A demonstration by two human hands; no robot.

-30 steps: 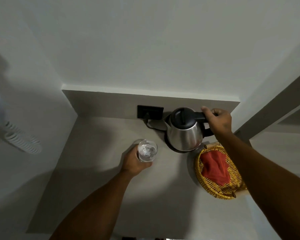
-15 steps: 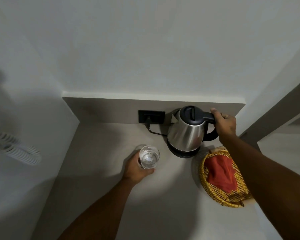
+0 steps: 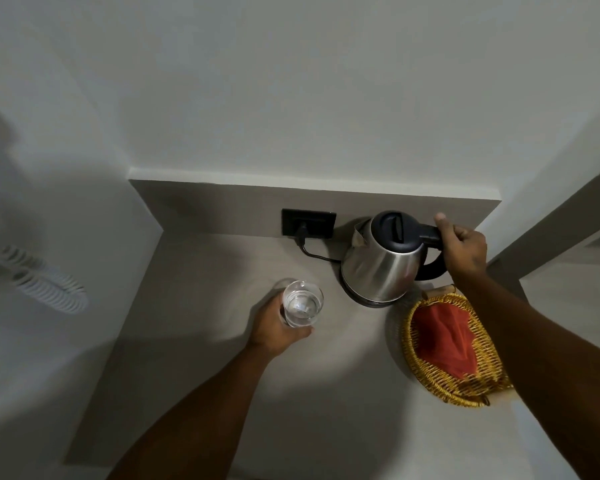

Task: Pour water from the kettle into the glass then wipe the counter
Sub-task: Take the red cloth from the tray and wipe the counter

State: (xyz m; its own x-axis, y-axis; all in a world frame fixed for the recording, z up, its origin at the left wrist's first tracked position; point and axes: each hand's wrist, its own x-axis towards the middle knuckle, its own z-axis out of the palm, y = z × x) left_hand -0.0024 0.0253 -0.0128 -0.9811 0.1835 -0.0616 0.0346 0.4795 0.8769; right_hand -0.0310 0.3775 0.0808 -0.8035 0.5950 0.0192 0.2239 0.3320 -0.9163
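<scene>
A steel kettle (image 3: 378, 268) with a black lid stands upright on its base at the back right of the grey counter (image 3: 222, 271). My right hand (image 3: 465, 251) grips its black handle, thumb raised. A clear glass (image 3: 302, 303) holding some water stands on the counter left of the kettle, and my left hand (image 3: 274, 330) is wrapped around its near side. A red cloth (image 3: 444, 337) lies in a yellow wicker basket (image 3: 409, 344) to the right, partly hidden by my right forearm.
A black wall socket (image 3: 309, 223) with a plug and cord sits on the backsplash behind the glass. White walls close in the counter at the left and back. A white coiled cord (image 3: 45, 289) hangs on the left wall.
The kettle has gone from tilted above its base to standing upright on it, further to the back. My left hand and the glass have stayed in place.
</scene>
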